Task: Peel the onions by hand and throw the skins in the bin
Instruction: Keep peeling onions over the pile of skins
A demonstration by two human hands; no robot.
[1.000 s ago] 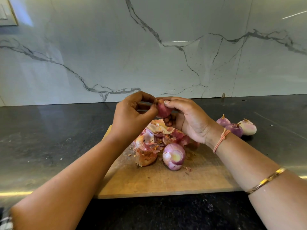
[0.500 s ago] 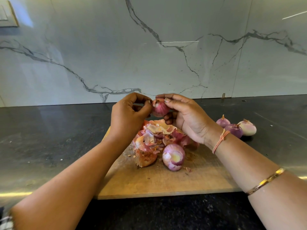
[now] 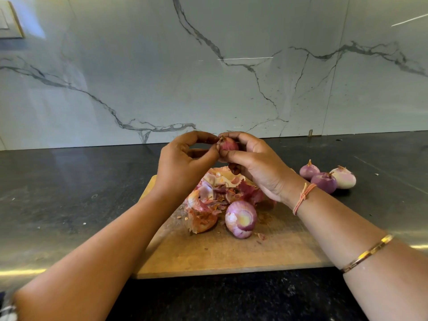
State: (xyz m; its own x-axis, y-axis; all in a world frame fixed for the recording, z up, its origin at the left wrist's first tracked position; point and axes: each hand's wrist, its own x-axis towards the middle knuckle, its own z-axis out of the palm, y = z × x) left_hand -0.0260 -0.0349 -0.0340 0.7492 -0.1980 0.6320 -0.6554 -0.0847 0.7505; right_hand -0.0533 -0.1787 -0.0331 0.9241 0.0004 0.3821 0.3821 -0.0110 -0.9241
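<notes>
The wooden board (image 3: 222, 256) is lying on the dark surface (image 3: 69, 193) and carrying a heap of onion skins (image 3: 217, 191) toward its far side, with one peeled onion (image 3: 240, 218) resting just in front of the heap. No bin or other container is showing in this view. Above the heap, the right hand (image 3: 257, 163) is gripping a small red onion (image 3: 228, 144) between thumb and fingers, and the left hand (image 3: 183, 167) is pinching at the onion's tip with thumb and forefinger, the two hands touching around it. Three more onions (image 3: 326, 177) are sitting together on the surface to the right of the board, touching one another. The right wrist is wearing an orange thread (image 3: 303, 198) and, farther up the arm, a gold bangle (image 3: 368, 253). A white marble wall (image 3: 208, 66) with grey veins is rising behind the surface.
</notes>
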